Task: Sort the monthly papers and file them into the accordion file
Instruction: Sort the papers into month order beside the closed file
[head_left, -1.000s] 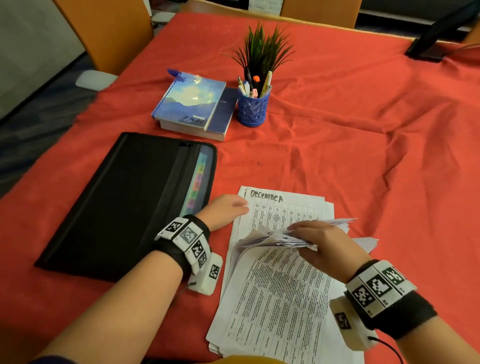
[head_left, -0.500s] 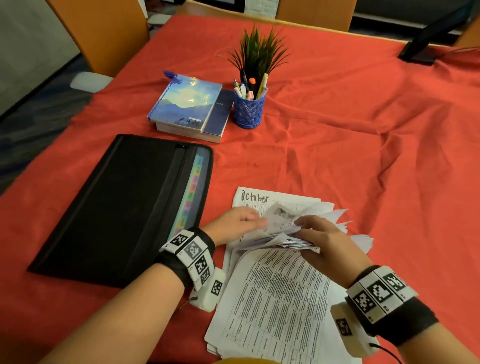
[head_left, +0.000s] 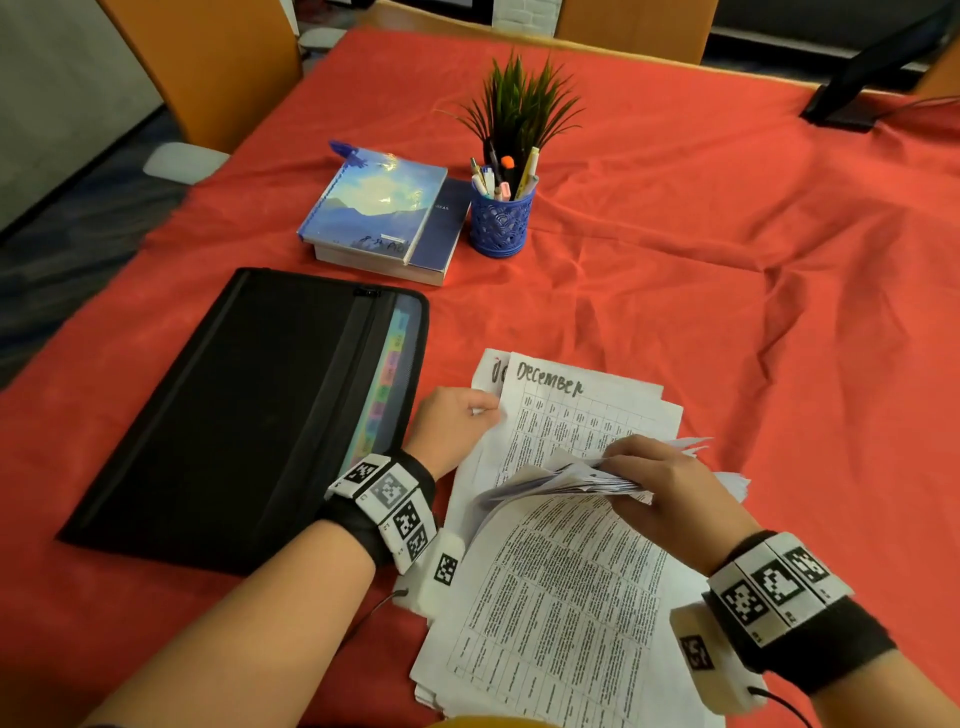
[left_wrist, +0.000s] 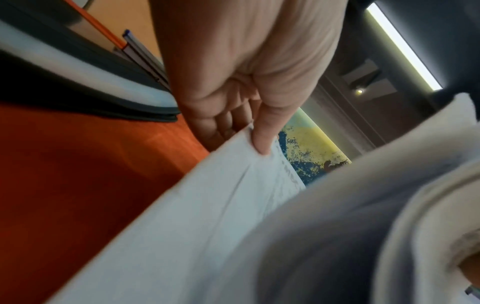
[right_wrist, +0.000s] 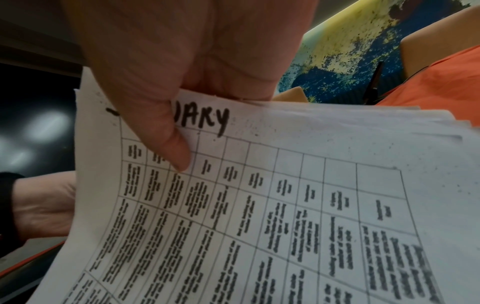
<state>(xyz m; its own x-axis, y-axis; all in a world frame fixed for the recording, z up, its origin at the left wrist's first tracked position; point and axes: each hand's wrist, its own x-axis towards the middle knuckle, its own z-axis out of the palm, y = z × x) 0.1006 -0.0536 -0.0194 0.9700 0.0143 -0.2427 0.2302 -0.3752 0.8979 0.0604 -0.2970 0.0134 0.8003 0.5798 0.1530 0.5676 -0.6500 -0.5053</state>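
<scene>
The stack of monthly papers (head_left: 550, 613) lies on the red tablecloth (head_left: 727, 312) just right of the black accordion file (head_left: 234, 415). Its far ends are bent back in a sheaf, baring a sheet headed "December" (head_left: 576, 410) with another sheet's corner peeking out at its left. The right hand (head_left: 660, 493) clamps that lifted sheaf, thumb pressed on a sheet whose heading ends in "ARY" (right_wrist: 233, 164), fingers curled behind. The left hand (head_left: 452, 423) pinches the left edge of the December sheet between thumb and curled fingers. The file lies flat beside the left wrist, its coloured tabs (head_left: 387, 384) showing through the mesh strip.

The risks, as I judge them: the bent sheaf could spring free and scramble the order, or two thin sheets could cling and come away together, sending a month to the wrong pocket. Beyond sit stacked notebooks (head_left: 384, 208), a blue pen cup (head_left: 501, 223) and a small plant (head_left: 519, 104).
</scene>
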